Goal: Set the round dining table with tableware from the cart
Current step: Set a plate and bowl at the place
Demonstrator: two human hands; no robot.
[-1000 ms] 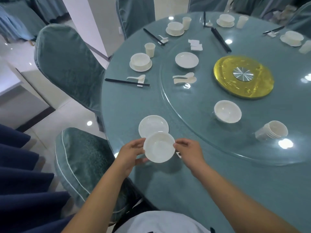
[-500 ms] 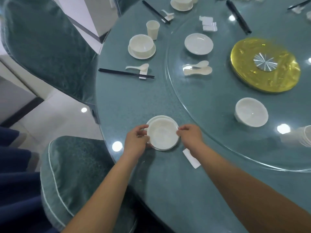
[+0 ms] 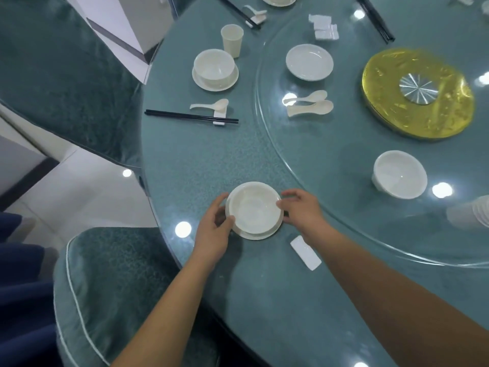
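Observation:
A white bowl point(image 3: 254, 210) sits on a white saucer point(image 3: 260, 234) near the front edge of the round teal table point(image 3: 206, 160). My left hand point(image 3: 213, 229) grips the bowl's left rim with curled fingers and thumb. My right hand point(image 3: 300, 209) holds its right rim with curled fingertips. A white chopstick rest point(image 3: 305, 252) lies just right of the saucer, below my right wrist.
A finished setting lies further back: bowl on saucer point(image 3: 214, 69), cup point(image 3: 232, 40), spoon point(image 3: 210, 105), black chopsticks point(image 3: 191, 116). The glass turntable point(image 3: 344, 144) carries a plate point(image 3: 309, 62), two spoons point(image 3: 309, 103), a bowl point(image 3: 399, 174), stacked cups point(image 3: 473, 214) and a gold centre disc point(image 3: 418, 94). Covered chairs point(image 3: 111, 282) stand at left.
The bowl, held above the table beside the saucer a second ago, now rests on the saucer. Both hands stay at its rim. The chopstick rest has come into view.

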